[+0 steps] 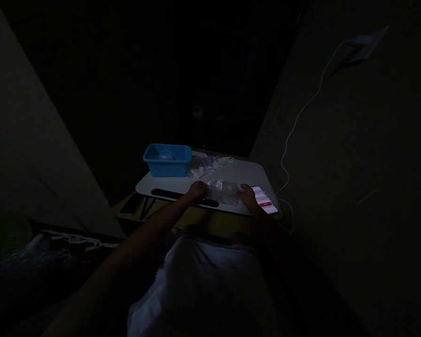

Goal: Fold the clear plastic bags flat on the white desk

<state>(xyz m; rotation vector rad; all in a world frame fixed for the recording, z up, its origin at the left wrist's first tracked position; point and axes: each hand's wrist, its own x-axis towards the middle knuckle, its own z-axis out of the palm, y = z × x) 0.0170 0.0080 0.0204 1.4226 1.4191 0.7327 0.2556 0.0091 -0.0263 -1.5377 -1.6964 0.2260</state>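
The scene is very dark. A clear plastic bag [224, 191] lies on a small white lap table [243, 171] in front of me. My left hand [198, 191] grips the bag's left end with curled fingers. My right hand [247, 194] holds its right end, fingers closed on the plastic. What is inside the bag cannot be made out.
A blue plastic tub [167, 160] stands at the table's back left, with several crumpled clear bags [208, 164] beside it. A lit phone [264, 200] lies at the right edge, next to a white cable [301, 112] on the wall. A dark phone [131, 204] lies lower left.
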